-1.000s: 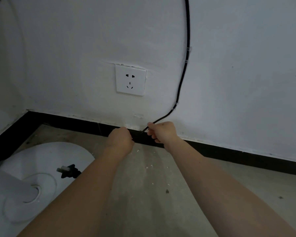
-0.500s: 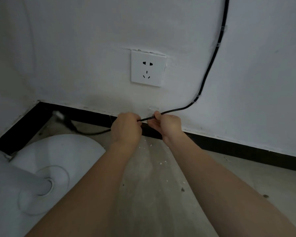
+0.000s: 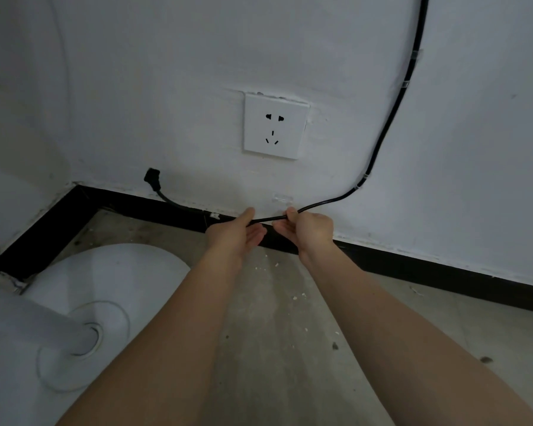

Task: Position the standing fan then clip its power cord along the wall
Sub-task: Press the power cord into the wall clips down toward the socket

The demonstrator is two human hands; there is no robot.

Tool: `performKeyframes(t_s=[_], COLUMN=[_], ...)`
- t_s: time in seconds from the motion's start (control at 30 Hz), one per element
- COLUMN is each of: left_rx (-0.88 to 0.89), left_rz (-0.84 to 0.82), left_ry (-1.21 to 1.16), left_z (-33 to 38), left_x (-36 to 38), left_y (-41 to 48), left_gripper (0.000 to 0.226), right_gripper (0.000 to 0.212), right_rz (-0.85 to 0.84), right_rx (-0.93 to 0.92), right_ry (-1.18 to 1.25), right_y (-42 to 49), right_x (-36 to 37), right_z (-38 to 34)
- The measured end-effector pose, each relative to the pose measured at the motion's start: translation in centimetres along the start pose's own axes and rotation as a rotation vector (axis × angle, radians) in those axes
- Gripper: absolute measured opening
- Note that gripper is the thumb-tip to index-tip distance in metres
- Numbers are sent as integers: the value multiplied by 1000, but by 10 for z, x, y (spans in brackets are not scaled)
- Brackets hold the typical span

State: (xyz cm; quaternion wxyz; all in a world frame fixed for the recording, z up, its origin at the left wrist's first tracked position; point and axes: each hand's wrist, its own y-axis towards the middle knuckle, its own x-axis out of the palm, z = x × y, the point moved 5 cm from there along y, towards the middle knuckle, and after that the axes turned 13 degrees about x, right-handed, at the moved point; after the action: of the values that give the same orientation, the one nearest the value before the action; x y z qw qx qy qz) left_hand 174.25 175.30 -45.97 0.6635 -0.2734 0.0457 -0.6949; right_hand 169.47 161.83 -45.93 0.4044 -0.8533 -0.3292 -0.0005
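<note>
The black power cord runs down the white wall through several clear clips, such as one clip, then bends left towards my hands. My right hand pinches the cord just left of the lowest clip. My left hand holds it a little further left, thumb over the cord and fingers loosely extended below. Between my hands a short stretch of cord is pulled straight. Beyond my left hand the cord curves up to the black plug, which hangs free against the wall. One empty clear clip sits on the wall just above my hands.
A white wall socket is above my hands. The fan's round white base and pole stand on the concrete floor at lower left, in the corner. A black baseboard runs along the wall foot. Small white crumbs lie on the floor.
My hands have lifted the cord and drawn apart along it, stretching it below the empty clip. The plug has risen from the fan base to the wall at left.
</note>
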Motion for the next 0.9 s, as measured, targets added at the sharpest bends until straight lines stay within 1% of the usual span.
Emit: performKeyframes(t_s=[0.07,0.13,0.17,0.27,0.3,0.4,0.5,0.6,0.8,0.9], left_rx=[-23,-20,-8,30,59,191,278,348,374,382], left_rz=[4,31,47,114,113,101,192,210,234,237], left_ry=[-46,-46,-39,-76,-66,-1,-20,-8,-17,-30], left_z=[-3,0,3,10,11,13,15,15,10,7], left_x=[5,9,10,11,12,18,21,25,27,28], left_y=[-1,-1,0,7,10,10,10,13,18,20], left_gripper=[15,7,6,16,18,16,27,29,30,30], right_gripper=[19,19,20,23,24,25,22,22,26,23], right_rz=[-20,-43,-55,-75,-69,-21,10,48,129,81], right_rx=[-4,-14,-23,-51,-63,-115,-162,-167,-177,-148], right_ry=[3,-1,-6,-19,-26,-75,-69,-36,-173,-153], right_y=[0,0,0,-1,-1,-1,-2,-1,7,10], right_x=[-1,-2,-2,2,3,4,-3,-9,-8,-7], right_z=[0,0,-1,-4,-5,-10,-15,-21,-22,-21])
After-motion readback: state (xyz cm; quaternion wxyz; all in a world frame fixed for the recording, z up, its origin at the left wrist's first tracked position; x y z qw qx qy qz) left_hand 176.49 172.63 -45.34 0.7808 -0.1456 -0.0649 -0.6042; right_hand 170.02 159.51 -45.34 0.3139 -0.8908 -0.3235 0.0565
